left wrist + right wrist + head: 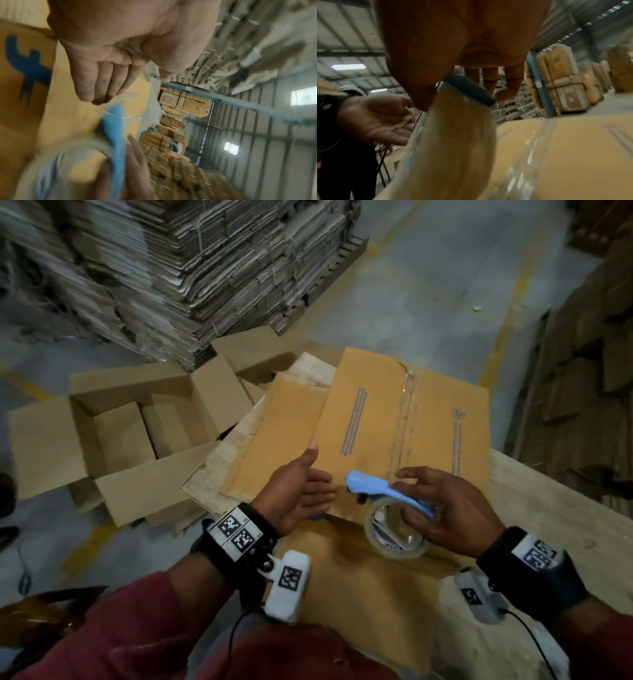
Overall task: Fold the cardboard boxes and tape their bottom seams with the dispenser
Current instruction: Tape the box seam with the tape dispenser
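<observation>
Yellow-brown box (407, 419) with blue lines and clear shiny tape. Light blue dispenser (376, 489) with a see-through roll. Dark red sleeve (113, 625). Black-and-white squares on wrist bands (236, 534).

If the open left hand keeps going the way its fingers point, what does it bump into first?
Most likely the blue tape dispenser held by the right hand. The left hand has its fingertips pointing at it across a small gap, above the taped cardboard box; depth is uncertain.
</observation>
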A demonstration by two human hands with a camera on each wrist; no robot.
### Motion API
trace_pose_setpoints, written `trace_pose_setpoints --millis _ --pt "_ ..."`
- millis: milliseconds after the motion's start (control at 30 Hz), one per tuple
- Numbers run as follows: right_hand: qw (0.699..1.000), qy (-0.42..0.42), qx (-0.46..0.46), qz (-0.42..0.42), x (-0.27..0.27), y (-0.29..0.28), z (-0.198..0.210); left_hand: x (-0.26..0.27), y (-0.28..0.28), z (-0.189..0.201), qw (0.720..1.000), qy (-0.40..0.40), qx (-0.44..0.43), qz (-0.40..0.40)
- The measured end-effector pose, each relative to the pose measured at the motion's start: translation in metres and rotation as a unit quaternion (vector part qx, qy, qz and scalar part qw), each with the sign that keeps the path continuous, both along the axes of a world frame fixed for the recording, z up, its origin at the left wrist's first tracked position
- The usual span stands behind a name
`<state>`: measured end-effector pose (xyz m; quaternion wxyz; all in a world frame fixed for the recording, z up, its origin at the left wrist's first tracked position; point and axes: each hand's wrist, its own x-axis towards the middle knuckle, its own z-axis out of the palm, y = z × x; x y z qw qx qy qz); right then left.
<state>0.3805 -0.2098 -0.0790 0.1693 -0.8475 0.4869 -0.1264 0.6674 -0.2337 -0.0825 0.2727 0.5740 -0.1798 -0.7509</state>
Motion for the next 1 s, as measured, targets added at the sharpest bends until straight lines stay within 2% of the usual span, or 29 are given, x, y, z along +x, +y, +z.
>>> trace_pose_setpoints --millis 100,233,300,367,533,633,800,1000 --pt "0.992 0.106 -0.059 0.044 0.032 -0.003 0.003 0.019 0.001 0.009 0.998 0.064 0.019 -0.014" --pt "0.985 0.170 0.000 0.037 0.070 -0.001 0.009 0.048 0.001 0.011 0.997 0.078 -0.003 -0.009" --pt "0.986 0.153 0.057 0.015 0.088 0.002 0.012 0.060 0.000 0.012 0.996 0.083 -0.006 -0.010" --pt "0.990 0.101 0.100 0.010 0.104 0.004 0.016 0.068 0.000 0.010 0.996 0.083 -0.007 -0.010" --pt "0.995 0.018 0.095 0.021 0.121 0.002 0.025 0.073 0.010 -0.012 0.993 0.104 0.035 0.044" --pt "0.994 -0.009 0.097 0.053 0.124 0.000 0.025 0.066 0.022 -0.017 0.993 0.095 0.029 0.071" --pt "0.993 0.025 0.088 0.072 0.123 0.002 0.027 0.057 0.042 -0.013 0.993 0.057 0.000 0.105" --pt "0.993 0.068 0.070 0.062 0.114 0.008 0.030 0.053 0.052 -0.017 0.999 0.002 -0.032 0.040"
